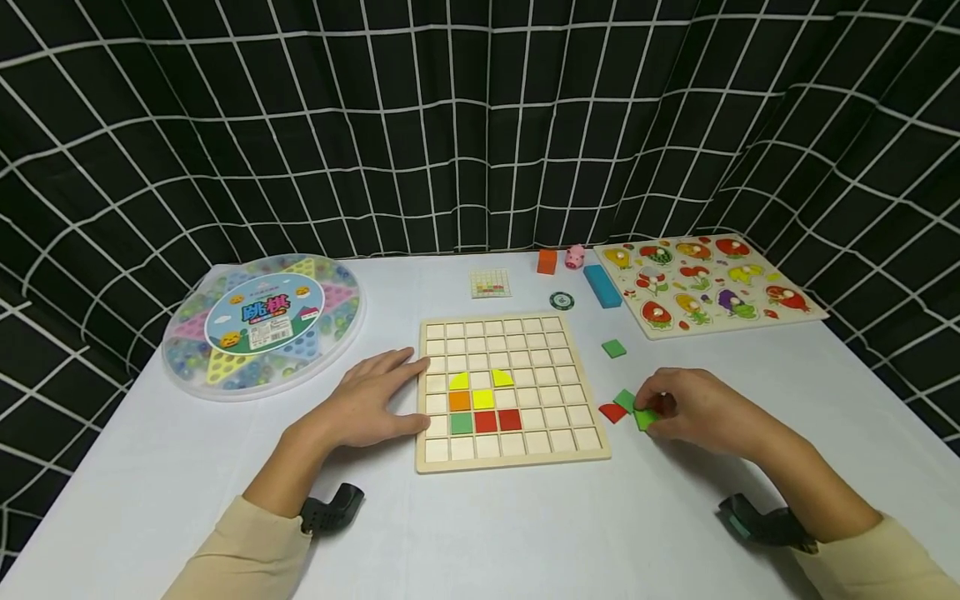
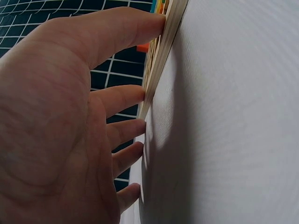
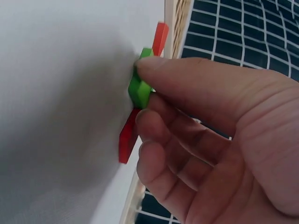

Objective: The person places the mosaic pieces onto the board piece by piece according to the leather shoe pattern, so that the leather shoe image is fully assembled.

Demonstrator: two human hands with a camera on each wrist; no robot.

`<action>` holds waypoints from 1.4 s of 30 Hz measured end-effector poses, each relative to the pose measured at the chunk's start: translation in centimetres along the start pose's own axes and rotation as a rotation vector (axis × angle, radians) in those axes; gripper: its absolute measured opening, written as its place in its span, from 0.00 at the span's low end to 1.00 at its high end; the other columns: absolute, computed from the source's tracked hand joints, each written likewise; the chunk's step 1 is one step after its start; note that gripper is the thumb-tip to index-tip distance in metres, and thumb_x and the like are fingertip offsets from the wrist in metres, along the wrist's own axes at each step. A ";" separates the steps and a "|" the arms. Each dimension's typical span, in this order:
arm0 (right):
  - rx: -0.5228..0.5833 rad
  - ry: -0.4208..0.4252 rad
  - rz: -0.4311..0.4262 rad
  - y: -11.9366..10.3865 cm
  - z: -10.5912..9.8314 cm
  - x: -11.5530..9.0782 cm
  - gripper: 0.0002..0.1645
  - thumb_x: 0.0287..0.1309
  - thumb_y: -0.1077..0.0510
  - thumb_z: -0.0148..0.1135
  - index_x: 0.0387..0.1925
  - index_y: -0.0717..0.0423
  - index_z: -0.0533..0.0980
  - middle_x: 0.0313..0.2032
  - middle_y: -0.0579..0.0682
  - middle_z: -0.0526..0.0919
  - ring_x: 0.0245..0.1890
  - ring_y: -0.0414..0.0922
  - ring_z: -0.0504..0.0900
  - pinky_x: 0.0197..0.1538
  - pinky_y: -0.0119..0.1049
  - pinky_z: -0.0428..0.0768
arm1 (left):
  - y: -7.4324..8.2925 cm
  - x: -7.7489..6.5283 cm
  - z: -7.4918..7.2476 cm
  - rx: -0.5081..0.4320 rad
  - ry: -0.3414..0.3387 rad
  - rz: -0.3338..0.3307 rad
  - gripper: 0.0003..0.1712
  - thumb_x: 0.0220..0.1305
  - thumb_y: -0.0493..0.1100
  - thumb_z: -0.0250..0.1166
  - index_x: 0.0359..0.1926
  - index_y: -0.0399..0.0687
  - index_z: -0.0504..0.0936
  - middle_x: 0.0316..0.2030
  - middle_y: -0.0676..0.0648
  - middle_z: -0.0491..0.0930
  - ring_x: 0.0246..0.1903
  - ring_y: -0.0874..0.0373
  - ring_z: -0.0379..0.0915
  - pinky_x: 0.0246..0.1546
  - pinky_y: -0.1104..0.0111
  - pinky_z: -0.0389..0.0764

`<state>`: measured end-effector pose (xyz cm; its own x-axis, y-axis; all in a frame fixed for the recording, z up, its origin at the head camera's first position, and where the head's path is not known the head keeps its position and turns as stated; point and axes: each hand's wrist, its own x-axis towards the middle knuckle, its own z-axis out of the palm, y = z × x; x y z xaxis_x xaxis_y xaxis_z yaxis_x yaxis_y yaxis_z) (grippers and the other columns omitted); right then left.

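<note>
A wooden grid board [image 1: 551, 417] lies in front of the person, with yellow, orange, red and green tiles set in its lower left squares. The left hand [image 1: 371, 400] rests at the board's left edge, fingers extended, thumb and index fingertips touching the rim; the left wrist view shows the thumb [image 2: 140, 28] against the wooden side. Right of the board, the right hand [image 1: 697, 408] pinches a green tile [image 1: 644, 418] between thumb and fingers, low over the table. Beside it lie another green tile [image 1: 624, 401] and a red piece [image 1: 612, 412]. In the right wrist view the green tile [image 3: 140, 91] is partly covered by the thumb.
A loose green tile [image 1: 613, 348] lies farther back. Behind the board are a small pattern card [image 1: 491, 283], an orange block [image 1: 547, 262], a pink pig [image 1: 575, 257], a round chip [image 1: 562, 301] and a blue block [image 1: 602, 286]. A marble game box [image 1: 262, 325] and fruit puzzle [image 1: 708, 283] flank them.
</note>
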<state>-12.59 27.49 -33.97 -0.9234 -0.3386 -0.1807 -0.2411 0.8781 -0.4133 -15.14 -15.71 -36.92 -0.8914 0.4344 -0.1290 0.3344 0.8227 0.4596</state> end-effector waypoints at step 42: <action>0.399 -0.247 -0.199 -7.7 1.1 7.6 0.03 0.64 0.62 0.67 0.39 0.54 0.84 0.32 0.49 0.80 0.31 0.46 0.78 0.33 0.33 0.81 | 0.2 -0.1 -0.1 -0.004 0.002 0.004 0.48 0.60 0.61 0.66 0.79 0.56 0.64 0.81 0.43 0.55 0.80 0.39 0.47 0.78 0.39 0.48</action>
<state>-17.41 17.83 -33.11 -0.7609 -0.5989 -0.2496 -0.2280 0.6070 -0.7613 -14.99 -15.61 -36.75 -0.8907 0.4370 -0.1252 0.3369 0.8194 0.4638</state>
